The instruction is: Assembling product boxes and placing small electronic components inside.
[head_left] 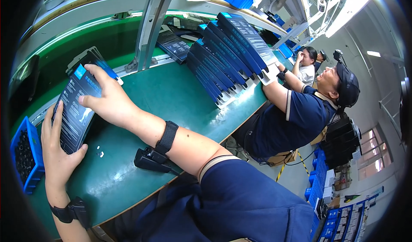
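A flat dark box [75,117] with a blue corner patch and pale print is tilted up between my two hands at the left side of the bench. My left hand [59,156] grips its near end, fingers along the left edge and thumb at the lower right corner. Across the far end lies my right hand [110,98], its thumb on the printed face and its fingers reaching over the top corner. Just behind is another box [105,66] of the same kind with a pale flap sticking out, partly hidden by my right hand.
A blue bin [38,173] of small black parts stands beside my left hand. Small white bits [100,152] lie on the green bench [163,87]. Stacked dark boxes [231,49] with open flaps stand farther right, near a co-worker [296,113]. A metal post [150,31] rises behind the bench.
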`<state>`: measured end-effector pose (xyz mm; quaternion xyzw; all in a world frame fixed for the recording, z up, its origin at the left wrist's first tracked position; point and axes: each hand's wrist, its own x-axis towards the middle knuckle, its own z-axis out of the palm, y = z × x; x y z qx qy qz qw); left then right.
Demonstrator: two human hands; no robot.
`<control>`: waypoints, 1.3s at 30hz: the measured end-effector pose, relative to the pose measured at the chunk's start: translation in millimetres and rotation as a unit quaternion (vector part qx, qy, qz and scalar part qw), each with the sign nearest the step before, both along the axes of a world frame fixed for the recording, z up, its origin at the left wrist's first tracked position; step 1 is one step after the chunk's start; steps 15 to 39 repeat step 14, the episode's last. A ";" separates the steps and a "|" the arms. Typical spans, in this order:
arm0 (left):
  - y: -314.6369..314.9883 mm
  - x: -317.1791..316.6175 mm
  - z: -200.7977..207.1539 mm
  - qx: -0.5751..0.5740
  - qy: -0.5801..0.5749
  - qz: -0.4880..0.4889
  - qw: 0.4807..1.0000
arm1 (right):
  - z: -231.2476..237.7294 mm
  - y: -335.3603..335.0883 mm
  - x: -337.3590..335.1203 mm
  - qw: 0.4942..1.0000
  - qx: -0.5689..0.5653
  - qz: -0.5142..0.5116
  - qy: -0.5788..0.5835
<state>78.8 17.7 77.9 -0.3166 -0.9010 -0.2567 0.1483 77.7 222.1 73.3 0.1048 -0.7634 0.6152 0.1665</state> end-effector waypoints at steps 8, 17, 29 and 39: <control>-15.5 -24.0 -16.9 0.296 -0.225 -0.094 0.923 | 22.3 8.7 6.6 0.979 -0.203 0.024 -0.020; -46.4 -29.7 -23.3 0.334 -0.372 -0.100 0.860 | 17.9 -1.4 4.2 0.946 -0.310 0.096 -0.006; -46.4 -29.7 -23.3 0.334 -0.372 -0.100 0.860 | 17.9 -1.4 4.2 0.946 -0.310 0.096 -0.006; -46.4 -29.7 -23.3 0.334 -0.372 -0.100 0.860 | 17.9 -1.4 4.2 0.946 -0.310 0.096 -0.006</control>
